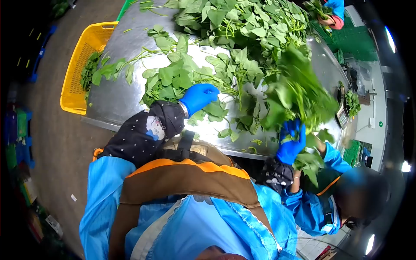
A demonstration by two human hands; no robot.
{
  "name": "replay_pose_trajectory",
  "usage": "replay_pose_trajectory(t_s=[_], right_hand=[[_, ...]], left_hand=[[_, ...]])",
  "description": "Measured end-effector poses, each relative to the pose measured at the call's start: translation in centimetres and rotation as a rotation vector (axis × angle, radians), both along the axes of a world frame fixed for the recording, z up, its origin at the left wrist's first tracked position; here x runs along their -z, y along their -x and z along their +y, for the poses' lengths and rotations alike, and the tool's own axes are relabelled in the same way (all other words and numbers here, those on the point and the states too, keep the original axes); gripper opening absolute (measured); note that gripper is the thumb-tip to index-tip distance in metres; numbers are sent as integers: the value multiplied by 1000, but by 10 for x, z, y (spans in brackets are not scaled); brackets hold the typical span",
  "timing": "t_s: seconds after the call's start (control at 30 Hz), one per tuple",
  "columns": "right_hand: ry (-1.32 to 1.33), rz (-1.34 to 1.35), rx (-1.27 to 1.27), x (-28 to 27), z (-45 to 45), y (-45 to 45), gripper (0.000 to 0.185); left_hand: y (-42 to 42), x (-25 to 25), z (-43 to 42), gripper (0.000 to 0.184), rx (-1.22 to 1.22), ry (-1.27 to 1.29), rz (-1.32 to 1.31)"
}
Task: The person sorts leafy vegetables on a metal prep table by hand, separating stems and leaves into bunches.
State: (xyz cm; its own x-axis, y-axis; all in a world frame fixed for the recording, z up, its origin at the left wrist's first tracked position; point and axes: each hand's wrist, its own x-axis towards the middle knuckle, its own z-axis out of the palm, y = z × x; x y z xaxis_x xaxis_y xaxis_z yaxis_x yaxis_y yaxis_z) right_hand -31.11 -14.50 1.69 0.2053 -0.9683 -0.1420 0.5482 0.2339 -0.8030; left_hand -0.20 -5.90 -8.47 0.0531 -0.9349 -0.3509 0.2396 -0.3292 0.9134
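My left hand (199, 98), in a blue glove, is over the steel table (134, 95), its fingers curled together beside a pile of leafy greens (171, 80). Whether a stem is between those fingers is hidden. On the right, my right hand (291, 141), also gloved in blue, is wrapped round the stems of a large leafy bunch (299, 89). The bunch stands up from the fist and is blurred at its top. More loose stems lie between my two hands.
A big heap of greens (242, 21) covers the far part of the table. A yellow crate (82, 56) holding some greens stands at the left. A co-worker (320, 208) is close on my right; another person's hand (331, 21) shows at the far right.
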Motion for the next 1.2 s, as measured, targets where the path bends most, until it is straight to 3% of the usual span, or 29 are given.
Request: replay_pose_trajectory(t_s=[0.07,0.13,0.2,0.27,0.33,0.4,0.47,0.53,0.73,0.9,0.93,1.0,1.07,1.13,1.2], right_hand=[[71,265,45,3,-16,-26,22],[276,797,101,10,-29,-73,22],[555,1409,45,56,-38,-94,38],[576,1729,-95,96,-30,-116,55],[541,1801,-354,123,-27,-118,68],[423,1774,-461,123,-36,-113,65],[532,1589,-463,106,-53,-92,61],[615,1516,-438,83,-74,-70,55],[892,1130,-364,23,-75,-92,38],[1115,1175,-369,55,-92,-92,29],[1191,1418,-501,53,-91,-96,30],[1299,1488,-697,95,-105,-96,38],[1239,1575,-649,136,-103,-86,41],[1180,1712,-725,126,-99,-91,50],[1124,1437,-834,93,-110,-89,54]], left_hand=[[7,2,-6,22,71,-38,34],[15,5,0,22,111,-115,111],[21,19,12,22,132,-177,73],[19,21,26,24,115,-220,116],[9,18,43,25,58,-128,30],[-5,16,62,25,-28,-104,-96],[-17,4,78,23,-185,-83,13],[-31,21,96,22,-221,-238,57],[-28,30,113,26,-122,-256,81],[-31,31,117,27,-181,-220,53],[-31,35,120,27,-192,-229,68],[-31,38,124,27,-212,-238,93],[-31,33,124,26,-181,-323,57],[-30,33,127,25,-176,-323,55],[-31,34,132,25,-223,-280,81]])
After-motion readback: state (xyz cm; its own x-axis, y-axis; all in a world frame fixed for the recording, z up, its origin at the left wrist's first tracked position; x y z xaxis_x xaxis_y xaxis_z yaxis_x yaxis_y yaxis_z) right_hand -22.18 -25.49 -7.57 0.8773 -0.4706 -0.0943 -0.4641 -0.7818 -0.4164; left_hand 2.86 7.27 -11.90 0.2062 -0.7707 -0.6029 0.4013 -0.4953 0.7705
